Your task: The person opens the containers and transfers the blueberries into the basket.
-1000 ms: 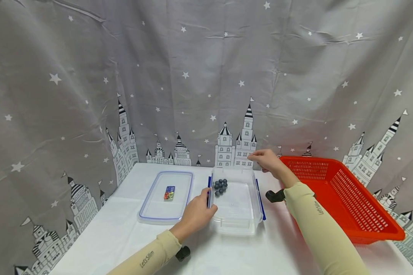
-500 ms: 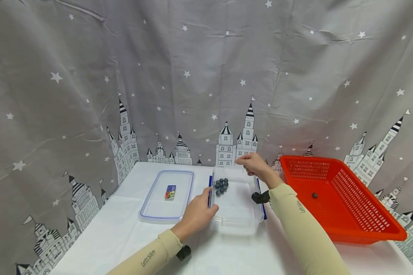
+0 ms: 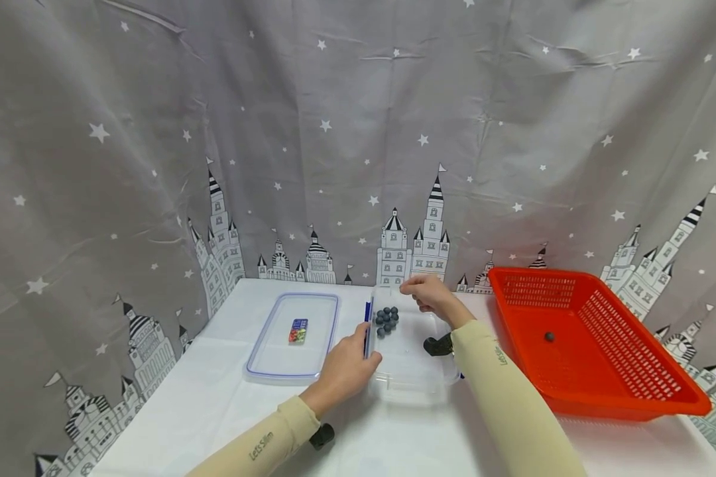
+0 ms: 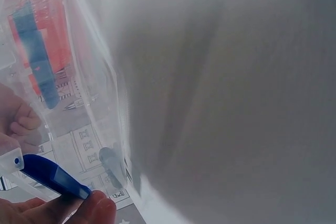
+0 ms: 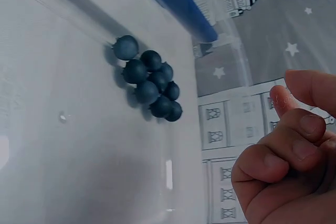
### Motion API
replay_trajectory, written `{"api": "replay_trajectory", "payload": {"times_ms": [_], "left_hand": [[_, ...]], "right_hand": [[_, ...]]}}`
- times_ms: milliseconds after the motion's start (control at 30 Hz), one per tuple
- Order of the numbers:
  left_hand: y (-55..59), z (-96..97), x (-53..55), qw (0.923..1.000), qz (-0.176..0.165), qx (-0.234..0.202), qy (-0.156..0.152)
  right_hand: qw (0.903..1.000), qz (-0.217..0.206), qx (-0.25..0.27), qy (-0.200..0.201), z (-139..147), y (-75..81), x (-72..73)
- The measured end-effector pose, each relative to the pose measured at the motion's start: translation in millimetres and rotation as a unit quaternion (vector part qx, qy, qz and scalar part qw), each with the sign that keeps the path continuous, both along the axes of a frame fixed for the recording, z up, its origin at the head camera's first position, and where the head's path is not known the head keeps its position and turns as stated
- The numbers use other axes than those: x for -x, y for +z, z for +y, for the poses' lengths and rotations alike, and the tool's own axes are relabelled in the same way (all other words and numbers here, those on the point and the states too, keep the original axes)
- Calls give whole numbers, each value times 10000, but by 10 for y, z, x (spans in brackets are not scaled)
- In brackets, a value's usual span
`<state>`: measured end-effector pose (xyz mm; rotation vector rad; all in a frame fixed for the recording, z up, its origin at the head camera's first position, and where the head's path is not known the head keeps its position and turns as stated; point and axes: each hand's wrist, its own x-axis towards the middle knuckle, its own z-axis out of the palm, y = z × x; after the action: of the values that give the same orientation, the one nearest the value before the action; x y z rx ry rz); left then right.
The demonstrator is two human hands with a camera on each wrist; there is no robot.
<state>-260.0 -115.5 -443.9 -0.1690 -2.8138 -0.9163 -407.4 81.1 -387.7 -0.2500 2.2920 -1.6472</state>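
Note:
A clear plastic food container (image 3: 414, 341) with blue side latches sits mid-table. Several blueberries (image 3: 386, 320) cluster inside it near the left wall. My left hand (image 3: 343, 366) grips that left side, thumb toward the rim. In the left wrist view, its fingertips are at a blue latch (image 4: 52, 176). My right hand (image 3: 429, 295) hovers over the container's far end, holding nothing. The right wrist view shows its thumb and index finger apart, the other fingers bent, to one side of the berries. A lone blueberry (image 3: 549, 336) lies in the red basket (image 3: 632, 331).
The container's lid (image 3: 274, 361), rimmed in blue, lies flat on the left of the white table (image 3: 215, 404); a small colourful label (image 3: 298, 330) shows on it. The red basket's raised wall stands right of the container. A grey curtain (image 3: 310, 132) hangs behind the table.
My right hand has moved left and slightly down, from beside the basket to over the container. The blueberry in the basket came into sight as the arm moved away. My left hand keeps its grip.

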Motion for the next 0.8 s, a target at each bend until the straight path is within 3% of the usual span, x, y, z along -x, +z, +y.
{"api": "replay_trajectory", "payload": {"times_ms": [567,800], "left_hand": [[30,7,-19,10000,-90,-31,29],[31,4,-14,9999,-98,6,53]], "right_hand": [[9976,-546,-128,-398,-210,-287,42],[9959,-674,-299,-529,-235,-352,-16]]}}
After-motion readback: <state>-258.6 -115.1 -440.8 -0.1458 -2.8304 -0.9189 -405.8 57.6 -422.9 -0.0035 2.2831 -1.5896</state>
